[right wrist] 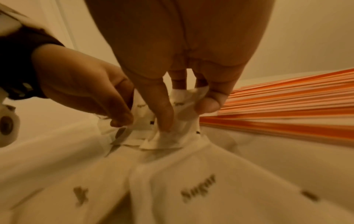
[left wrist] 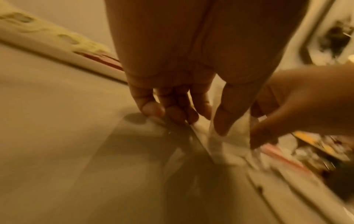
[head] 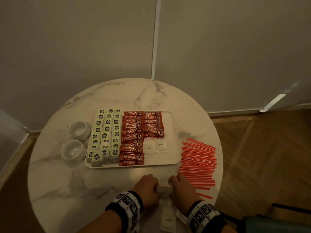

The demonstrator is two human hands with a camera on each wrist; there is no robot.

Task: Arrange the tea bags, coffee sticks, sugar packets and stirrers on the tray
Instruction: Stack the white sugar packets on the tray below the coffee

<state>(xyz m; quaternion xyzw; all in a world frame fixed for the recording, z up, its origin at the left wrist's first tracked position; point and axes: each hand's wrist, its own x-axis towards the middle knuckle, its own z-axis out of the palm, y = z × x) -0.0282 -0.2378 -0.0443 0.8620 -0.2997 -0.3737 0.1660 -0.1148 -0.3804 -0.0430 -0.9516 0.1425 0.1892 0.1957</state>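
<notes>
White marble tabletop (head: 117, 182) carries a white tray (head: 175, 132) in the centre of the frame, with tea bags (head: 106, 135) in its left part, coffee sticks (head: 134, 140) in the middle and two sugar packets (head: 154, 147) lower right. Orange stirrers (head: 198, 162) lie right of the tray, two white cups (head: 75, 140) to its left. At the lower centre, the left hand (head: 148, 187) and right hand (head: 181, 187) meet over loose sugar sachets (right wrist: 168, 121); both sets of fingers (right wrist: 164, 115) pinch them.
</notes>
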